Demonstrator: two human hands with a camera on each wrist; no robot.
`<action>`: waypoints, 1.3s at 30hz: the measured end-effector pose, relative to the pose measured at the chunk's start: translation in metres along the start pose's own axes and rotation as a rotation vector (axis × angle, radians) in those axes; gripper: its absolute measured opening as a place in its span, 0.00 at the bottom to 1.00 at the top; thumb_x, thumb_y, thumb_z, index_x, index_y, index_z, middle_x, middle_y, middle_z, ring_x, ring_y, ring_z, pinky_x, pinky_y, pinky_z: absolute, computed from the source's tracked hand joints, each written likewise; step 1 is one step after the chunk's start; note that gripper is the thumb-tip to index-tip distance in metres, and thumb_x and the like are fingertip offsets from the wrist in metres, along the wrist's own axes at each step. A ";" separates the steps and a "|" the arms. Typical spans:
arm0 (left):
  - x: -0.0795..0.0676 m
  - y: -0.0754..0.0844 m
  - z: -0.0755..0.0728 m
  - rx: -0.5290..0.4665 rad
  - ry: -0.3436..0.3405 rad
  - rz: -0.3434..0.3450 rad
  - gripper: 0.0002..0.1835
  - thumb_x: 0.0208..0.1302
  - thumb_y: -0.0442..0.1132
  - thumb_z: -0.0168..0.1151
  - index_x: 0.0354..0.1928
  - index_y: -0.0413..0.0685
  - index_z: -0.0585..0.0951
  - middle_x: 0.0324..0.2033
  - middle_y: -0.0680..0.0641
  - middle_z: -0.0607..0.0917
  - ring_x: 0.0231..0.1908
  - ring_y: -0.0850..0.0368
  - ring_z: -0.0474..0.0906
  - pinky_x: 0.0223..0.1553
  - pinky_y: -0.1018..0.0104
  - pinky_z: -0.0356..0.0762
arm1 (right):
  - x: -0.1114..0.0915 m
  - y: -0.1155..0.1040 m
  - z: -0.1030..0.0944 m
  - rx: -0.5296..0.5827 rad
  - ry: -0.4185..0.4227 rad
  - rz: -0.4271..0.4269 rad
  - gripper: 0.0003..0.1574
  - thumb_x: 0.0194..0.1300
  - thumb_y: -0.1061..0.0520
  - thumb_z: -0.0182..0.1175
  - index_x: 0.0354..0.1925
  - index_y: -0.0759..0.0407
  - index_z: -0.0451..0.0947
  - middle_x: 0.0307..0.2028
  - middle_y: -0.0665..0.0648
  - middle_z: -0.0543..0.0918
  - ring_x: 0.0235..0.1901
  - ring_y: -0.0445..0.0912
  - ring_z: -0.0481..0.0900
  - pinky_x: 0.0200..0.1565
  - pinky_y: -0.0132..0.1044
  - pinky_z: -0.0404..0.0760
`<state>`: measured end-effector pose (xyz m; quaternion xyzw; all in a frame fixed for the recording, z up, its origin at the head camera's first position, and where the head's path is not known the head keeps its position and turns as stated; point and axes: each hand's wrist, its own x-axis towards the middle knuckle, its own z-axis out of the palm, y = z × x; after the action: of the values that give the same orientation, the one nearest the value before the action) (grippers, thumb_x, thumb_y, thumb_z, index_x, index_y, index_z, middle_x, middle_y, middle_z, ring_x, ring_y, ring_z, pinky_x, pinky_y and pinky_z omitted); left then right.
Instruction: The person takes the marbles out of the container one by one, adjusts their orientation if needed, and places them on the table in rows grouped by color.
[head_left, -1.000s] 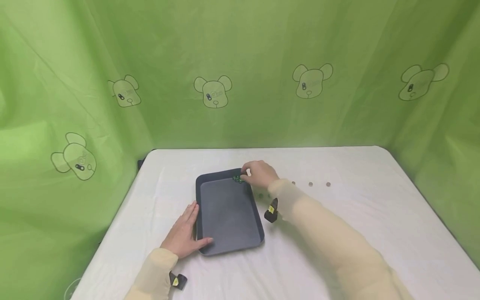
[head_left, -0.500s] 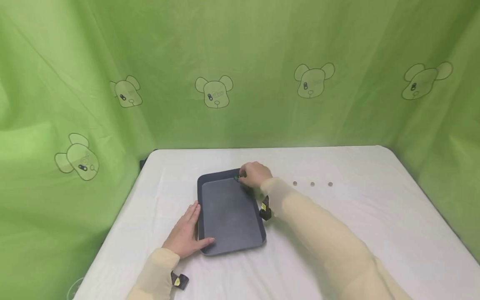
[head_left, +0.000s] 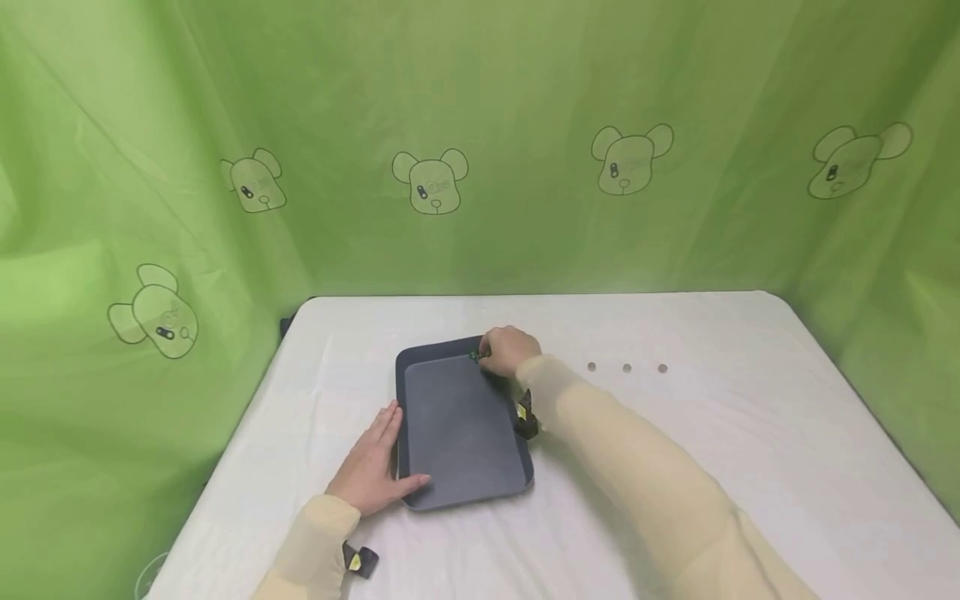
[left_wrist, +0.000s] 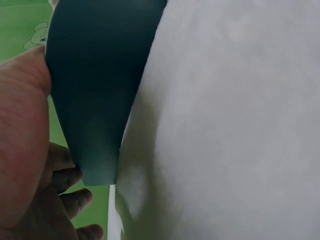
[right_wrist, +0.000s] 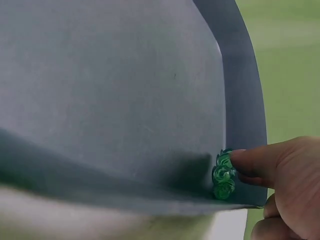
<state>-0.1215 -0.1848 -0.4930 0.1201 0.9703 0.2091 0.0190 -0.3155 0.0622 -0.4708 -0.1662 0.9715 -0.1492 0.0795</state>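
A dark grey rectangular tray (head_left: 465, 425) lies on the white table. My left hand (head_left: 369, 467) holds it at the near left corner, thumb over the rim and fingers along the outer side wall. In the left wrist view, fingertips (left_wrist: 67, 179) touch the tray's wall. At the far right corner my right hand (head_left: 512, 348) reaches inside the rim. Its thumb and forefinger pinch one of several small translucent green swirled pieces (right_wrist: 223, 175), which sit bunched in that corner; the fingers partly hide them.
Three small round brownish pieces stand in a row on the white cloth (head_left: 720, 467), right of the tray, one being the middle piece (head_left: 627, 367). Green curtains (head_left: 525, 250) with bear-head outlines enclose the table behind and at both sides.
My right hand has shifted slightly left and deeper into the tray's far right corner, at the green pieces. The left hand keeps its place on the tray.
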 end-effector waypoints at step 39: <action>0.000 -0.003 0.000 -0.014 0.015 0.007 0.62 0.48 0.68 0.68 0.74 0.39 0.51 0.75 0.44 0.49 0.73 0.47 0.45 0.71 0.52 0.49 | 0.001 -0.008 0.001 -0.132 -0.022 -0.012 0.11 0.54 0.55 0.67 0.39 0.50 0.87 0.34 0.49 0.87 0.27 0.43 0.81 0.31 0.40 0.83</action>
<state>-0.1226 -0.1877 -0.4946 0.1217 0.9685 0.2168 0.0121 -0.3138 0.0542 -0.4693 -0.1785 0.9773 -0.0837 0.0781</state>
